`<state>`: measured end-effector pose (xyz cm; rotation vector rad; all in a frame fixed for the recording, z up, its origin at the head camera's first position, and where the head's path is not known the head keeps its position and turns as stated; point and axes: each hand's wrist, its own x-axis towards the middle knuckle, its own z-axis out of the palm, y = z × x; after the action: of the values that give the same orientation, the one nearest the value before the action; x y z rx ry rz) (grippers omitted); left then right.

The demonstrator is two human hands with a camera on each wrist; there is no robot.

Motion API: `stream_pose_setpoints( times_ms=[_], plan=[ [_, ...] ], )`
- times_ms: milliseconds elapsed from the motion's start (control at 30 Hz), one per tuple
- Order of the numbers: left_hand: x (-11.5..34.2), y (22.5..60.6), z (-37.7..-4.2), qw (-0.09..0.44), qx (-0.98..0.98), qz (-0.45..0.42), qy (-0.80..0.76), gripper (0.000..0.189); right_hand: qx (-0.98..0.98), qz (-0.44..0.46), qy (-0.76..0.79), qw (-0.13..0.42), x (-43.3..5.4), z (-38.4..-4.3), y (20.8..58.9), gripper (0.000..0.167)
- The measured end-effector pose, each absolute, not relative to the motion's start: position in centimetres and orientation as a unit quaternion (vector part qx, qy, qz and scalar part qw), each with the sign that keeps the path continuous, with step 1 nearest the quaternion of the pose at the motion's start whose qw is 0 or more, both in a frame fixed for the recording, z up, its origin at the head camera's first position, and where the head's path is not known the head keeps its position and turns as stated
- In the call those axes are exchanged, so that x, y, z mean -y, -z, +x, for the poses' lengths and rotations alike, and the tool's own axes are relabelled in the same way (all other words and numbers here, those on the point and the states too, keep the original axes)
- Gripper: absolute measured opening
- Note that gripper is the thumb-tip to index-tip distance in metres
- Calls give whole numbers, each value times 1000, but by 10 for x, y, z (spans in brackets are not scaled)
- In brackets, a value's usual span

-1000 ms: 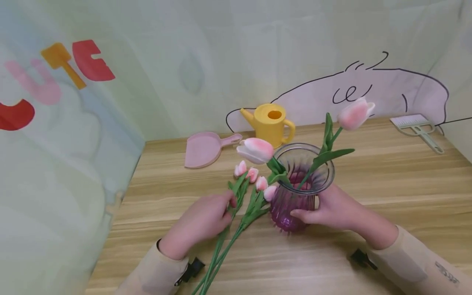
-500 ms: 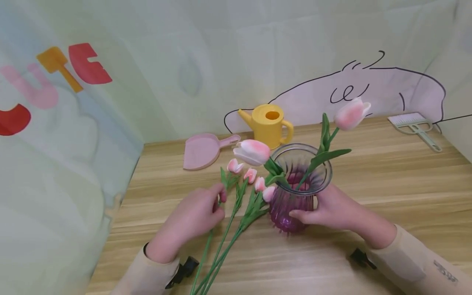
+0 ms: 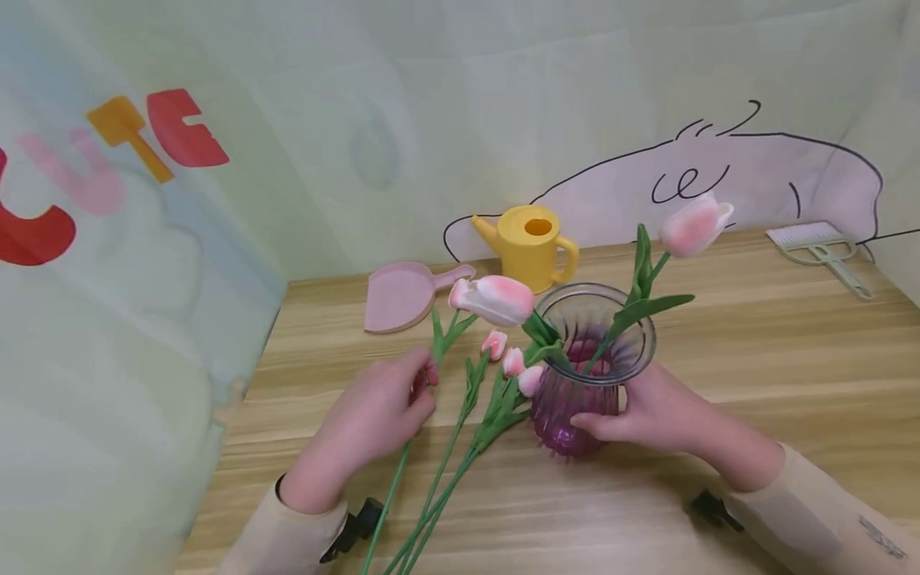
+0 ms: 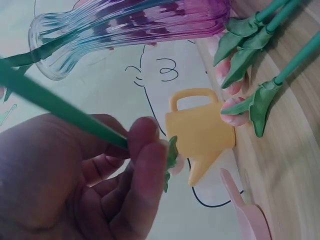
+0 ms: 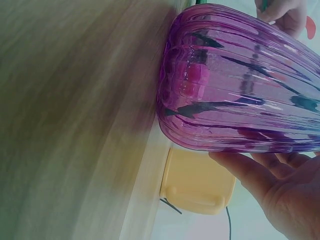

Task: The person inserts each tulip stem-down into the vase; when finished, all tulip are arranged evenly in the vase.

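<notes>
My left hand [image 3: 377, 407] pinches the green stem of an artificial tulip [image 4: 65, 107] between thumb and fingertips, below its leaves. In the head view its pink bloom is partly hidden behind a bigger bloom. My right hand [image 3: 664, 411] holds the side of a ribbed purple glass vase [image 3: 568, 415], which stands upright on the table. Two pink-and-white tulips are in the vase, one bloom [image 3: 503, 302] leaning left and the other bloom [image 3: 695, 228] leaning right. Between my left hand and the vase, several more tulips [image 3: 496, 415] lie with stems toward me.
A yellow watering can [image 3: 528, 251] stands at the back of the wooden table [image 3: 323, 359]. Left of it lies a pink dustpan [image 3: 398, 297]. A pale green brush [image 3: 819, 247] lies at the back right. A printed cloth backdrop [image 3: 431, 120] rises behind.
My left hand has moved left and drawn one tulip apart from the lying bunch, its bloom now raised. The right hand keeps its hold on the vase.
</notes>
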<state>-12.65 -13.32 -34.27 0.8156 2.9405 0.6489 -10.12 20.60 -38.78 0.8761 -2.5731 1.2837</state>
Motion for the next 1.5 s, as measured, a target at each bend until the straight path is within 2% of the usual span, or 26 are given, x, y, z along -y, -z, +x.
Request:
stream_pose_setpoints(
  times_ms=[267,600,967,1267,1500],
  plan=[
    [132,336,-121,-13,-929,250,-272,17,852,298,-424,69,-206,-100,386,78],
    [132,336,-120,-90,-919,252,-288,18,853,299,-422,72,-205,-100,386,77],
    [130,331,-118,-130,-873,248,-400,18,852,296,-425,73,-205,-99,386,78],
    [127,324,-115,-109,-814,242,-517,15,851,294,-429,72,-206,-99,386,76],
    [130,317,-110,-143,-765,244,-579,17,855,289,-427,62,-206,-99,386,74]
  ],
)
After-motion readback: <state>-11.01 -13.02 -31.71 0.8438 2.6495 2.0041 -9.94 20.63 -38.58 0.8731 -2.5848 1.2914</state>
